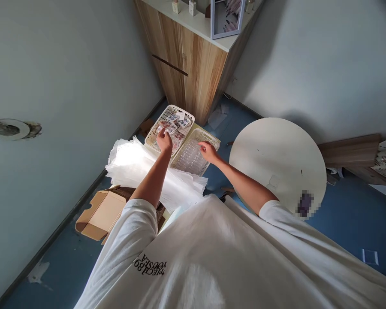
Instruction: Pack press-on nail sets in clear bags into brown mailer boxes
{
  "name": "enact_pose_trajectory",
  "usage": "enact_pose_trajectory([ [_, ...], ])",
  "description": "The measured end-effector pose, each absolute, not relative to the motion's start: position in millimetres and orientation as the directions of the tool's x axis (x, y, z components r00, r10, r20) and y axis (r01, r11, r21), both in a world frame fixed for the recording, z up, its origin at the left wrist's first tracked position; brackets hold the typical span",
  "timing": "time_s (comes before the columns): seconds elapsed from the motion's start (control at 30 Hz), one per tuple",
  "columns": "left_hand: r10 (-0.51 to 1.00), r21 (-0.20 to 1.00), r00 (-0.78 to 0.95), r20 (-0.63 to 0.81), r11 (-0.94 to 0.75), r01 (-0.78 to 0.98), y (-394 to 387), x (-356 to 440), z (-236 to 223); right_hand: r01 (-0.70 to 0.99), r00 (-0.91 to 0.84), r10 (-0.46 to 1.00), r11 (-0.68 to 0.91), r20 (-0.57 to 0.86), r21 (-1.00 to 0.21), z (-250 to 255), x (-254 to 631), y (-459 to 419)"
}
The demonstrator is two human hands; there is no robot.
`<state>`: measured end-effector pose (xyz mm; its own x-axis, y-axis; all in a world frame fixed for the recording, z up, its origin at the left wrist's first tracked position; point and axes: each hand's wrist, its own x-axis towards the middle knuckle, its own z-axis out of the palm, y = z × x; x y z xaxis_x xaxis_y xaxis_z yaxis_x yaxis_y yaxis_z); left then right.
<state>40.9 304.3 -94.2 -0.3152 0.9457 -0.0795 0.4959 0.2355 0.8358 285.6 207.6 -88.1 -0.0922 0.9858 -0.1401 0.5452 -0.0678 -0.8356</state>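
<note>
Two cream plastic baskets stand side by side below me. The left basket (157, 124) holds several small packets with coloured prints. My left hand (164, 140) reaches into it, fingers curled on a packet (167, 127). The right basket (212, 139) holds clear packets. My right hand (207, 150) hovers over it with fingers bent; what they hold, if anything, is too small to make out.
A stack of white translucent sheets (141, 169) lies beside the baskets. An open cardboard box (99, 214) sits on the blue floor at left. A round white table (276, 159) stands at right, a wooden cabinet (189, 64) beyond the baskets.
</note>
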Motion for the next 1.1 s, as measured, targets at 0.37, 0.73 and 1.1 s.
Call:
enact_pose_trajectory([
  [0.37,0.966,0.773,-0.258,0.032,0.14,0.618,257.4,65.0,-60.6,0.536,-0.081,0.988,-0.067,-0.13,-0.842,-88.4,304.3,178.5],
  [0.73,0.989,0.796,-0.14,0.055,0.042,0.604,230.7,43.2,-60.6,0.515,-0.096,0.988,-0.052,-0.118,-0.856,-81.9,299.1,169.2],
  [1.1,0.934,0.972,-0.355,0.027,0.059,0.227,222.0,33.0,-44.3,0.284,0.061,0.959,-0.281,-0.275,-0.917,-62.1,215.5,218.9],
])
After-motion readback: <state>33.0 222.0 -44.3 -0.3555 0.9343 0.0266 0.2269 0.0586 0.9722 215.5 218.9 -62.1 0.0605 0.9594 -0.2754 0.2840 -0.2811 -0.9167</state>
